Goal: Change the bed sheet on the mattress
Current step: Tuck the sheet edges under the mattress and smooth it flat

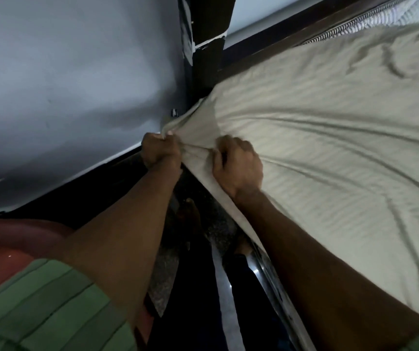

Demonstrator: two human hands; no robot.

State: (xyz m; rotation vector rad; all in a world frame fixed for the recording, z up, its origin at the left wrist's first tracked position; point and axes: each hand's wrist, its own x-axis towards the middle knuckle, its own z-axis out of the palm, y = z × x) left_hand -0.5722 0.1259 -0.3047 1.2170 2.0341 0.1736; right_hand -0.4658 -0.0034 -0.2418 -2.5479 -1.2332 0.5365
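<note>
A pale beige striped bed sheet (329,138) covers most of the mattress and lies in long wrinkles that run toward the near corner. My left hand (161,152) grips a bunched fold of the sheet at that corner, beside the wall. My right hand (238,165) grips the sheet a little to the right, on the mattress edge, fingers curled into the cloth. At the far top right a bare strip of the white quilted mattress (410,19) shows beyond the sheet's edge. The corner of the mattress itself is hidden under the cloth.
A grey wall (64,84) stands close on the left. A dark bedpost (207,46) and dark wooden frame (266,46) run along the far side. A narrow dark floor gap (190,249) with my feet lies between wall and bed. A reddish object (8,244) sits lower left.
</note>
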